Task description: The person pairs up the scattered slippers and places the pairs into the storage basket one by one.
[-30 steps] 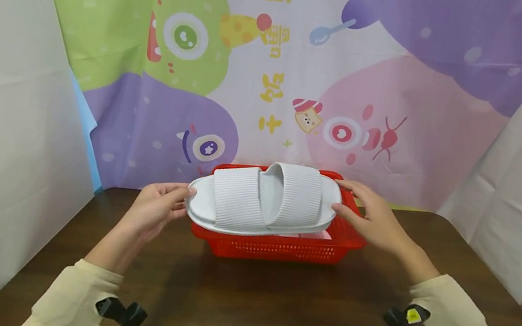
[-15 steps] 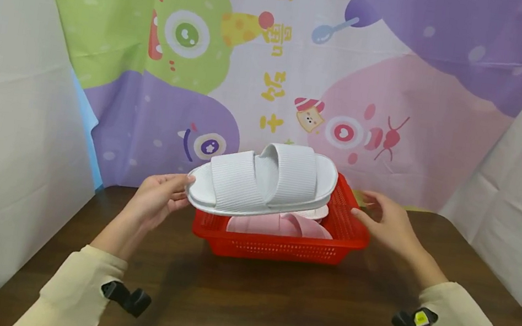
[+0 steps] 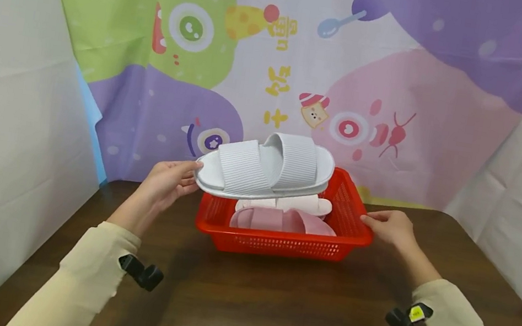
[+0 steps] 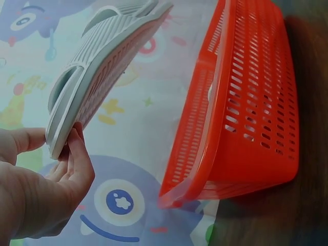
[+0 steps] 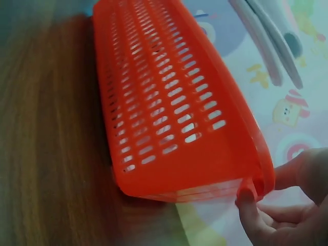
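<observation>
White slippers (image 3: 240, 167) with ribbed straps are held up over the red basket (image 3: 279, 246), tilted with the right end higher. My left hand (image 3: 169, 183) pinches their left end, thumb on top and fingers beneath, as the left wrist view shows. Two sole edges appear in the right wrist view. At the basket's right end, my right hand (image 3: 389, 225) grips the rim (image 5: 256, 148) between thumb and fingers. Inside the basket lie pink slippers (image 3: 265, 219) in front and a whitish slipper (image 3: 307, 205) behind them, partly covered by the held ones.
The basket stands on a dark wooden table (image 3: 265, 308), towards its back edge. Behind it hangs a cloth with cartoon monsters (image 3: 277, 48). Pale cloth walls (image 3: 15, 95) close off both sides.
My right hand has let go of the white slippers and moved right and down to the basket's rim. My left hand has raised the slippers, uncovering the pairs in the basket.
</observation>
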The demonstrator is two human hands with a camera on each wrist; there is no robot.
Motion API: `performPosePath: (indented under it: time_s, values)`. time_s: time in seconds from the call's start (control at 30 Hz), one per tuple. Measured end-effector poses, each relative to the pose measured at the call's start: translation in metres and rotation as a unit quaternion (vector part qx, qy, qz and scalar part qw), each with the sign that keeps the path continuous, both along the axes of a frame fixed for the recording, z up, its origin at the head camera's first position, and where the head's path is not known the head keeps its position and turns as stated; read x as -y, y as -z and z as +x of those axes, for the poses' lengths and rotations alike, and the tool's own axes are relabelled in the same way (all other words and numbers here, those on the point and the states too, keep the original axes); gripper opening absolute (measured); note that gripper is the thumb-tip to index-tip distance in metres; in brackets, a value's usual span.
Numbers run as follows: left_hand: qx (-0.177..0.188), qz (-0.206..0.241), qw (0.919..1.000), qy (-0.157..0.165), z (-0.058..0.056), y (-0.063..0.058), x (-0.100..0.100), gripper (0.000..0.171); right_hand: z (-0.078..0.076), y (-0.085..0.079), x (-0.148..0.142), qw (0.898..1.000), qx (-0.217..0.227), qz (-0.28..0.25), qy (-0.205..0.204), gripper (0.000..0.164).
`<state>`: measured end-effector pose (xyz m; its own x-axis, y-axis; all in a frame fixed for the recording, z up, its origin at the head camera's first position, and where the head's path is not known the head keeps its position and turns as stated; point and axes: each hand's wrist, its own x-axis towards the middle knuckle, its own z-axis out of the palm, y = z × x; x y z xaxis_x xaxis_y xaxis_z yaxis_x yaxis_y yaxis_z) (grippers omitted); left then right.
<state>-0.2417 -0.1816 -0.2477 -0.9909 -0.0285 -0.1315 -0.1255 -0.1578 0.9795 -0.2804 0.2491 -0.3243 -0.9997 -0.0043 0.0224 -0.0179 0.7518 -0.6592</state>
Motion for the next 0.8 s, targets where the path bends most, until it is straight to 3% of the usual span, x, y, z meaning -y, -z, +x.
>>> performPosePath:
  time_s: [0.1,0.2,0.27,0.57,0.8]
  values:
    - [0.014,0.001,0.9999,-0.001,-0.004,0.000,-0.001,0.060,-0.004,0.003,-0.006,0.994,0.062,-0.089,-0.004,0.056]
    - [0.020,0.007,0.9998,-0.002,-0.008,0.000,-0.002,0.060,-0.007,0.004,-0.010,0.975,0.113,-0.189,-0.010,0.063]
    - [0.021,0.007,0.9997,-0.001,-0.011,-0.001,-0.003,0.060,-0.008,0.004,-0.012,0.966,0.128,-0.224,-0.012,0.064]
    - [0.026,0.000,0.9997,0.000,-0.028,-0.006,-0.017,0.053,-0.008,0.004,-0.011,0.965,0.104,-0.240,-0.002,0.062]
    - [0.050,-0.047,0.9976,-0.009,-0.042,0.000,-0.028,0.048,-0.006,0.008,-0.005,0.964,0.088,-0.250,0.015,0.060]
